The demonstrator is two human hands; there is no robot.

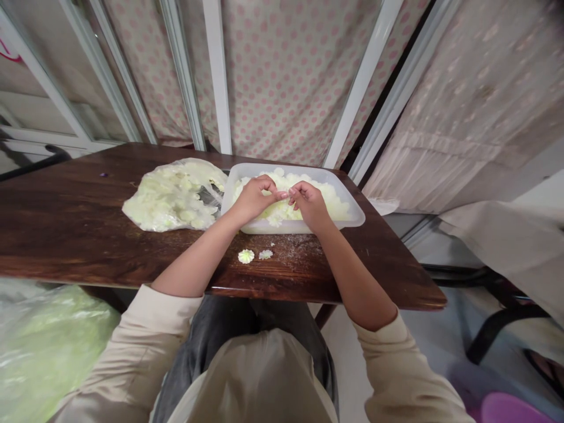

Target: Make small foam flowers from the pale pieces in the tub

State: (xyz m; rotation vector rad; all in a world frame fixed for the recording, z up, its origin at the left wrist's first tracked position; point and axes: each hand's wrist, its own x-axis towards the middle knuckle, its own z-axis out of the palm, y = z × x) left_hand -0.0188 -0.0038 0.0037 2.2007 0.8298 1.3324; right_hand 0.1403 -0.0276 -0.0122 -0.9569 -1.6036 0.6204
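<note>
My left hand (254,197) and my right hand (308,201) meet over a clear plastic tub (352,212) heaped with small pale flower-shaped pieces (328,194). Both hands have their fingers curled, and the fingertips pinch together on a small pale piece (284,195) between them. Two flower-shaped pieces (246,256) lie side by side on the wooden table (79,223), just in front of the tub.
A clear plastic bag (174,197) full of pale pieces lies left of the tub. A larger pale green bag (42,346) sits below the table's left edge. Dotted curtains and white window frames stand behind. A purple object (511,408) is at bottom right.
</note>
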